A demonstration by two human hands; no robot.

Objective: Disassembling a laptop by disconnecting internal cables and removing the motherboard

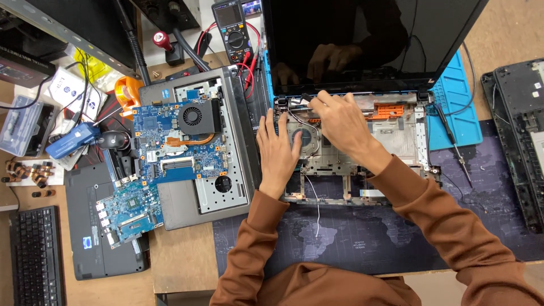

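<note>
Pinched fingertips of the right hand (pixel 340 122) grip a small part at the far left corner of the laptop base (pixel 396 141), by the hinge; what it is cannot be told. Just left and nearer, the left hand (pixel 277 153) lies flat and open, holding nothing, beside the fan (pixel 303 137). Further left sits a blue motherboard (pixel 170 141).

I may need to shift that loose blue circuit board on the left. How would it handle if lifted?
The blue circuit board is thin and flat, so probably stiff yet fragile. Its fan and copper pipe likely make one end heavier, so it may tip. It lies loose, so a push should slide it.
</note>
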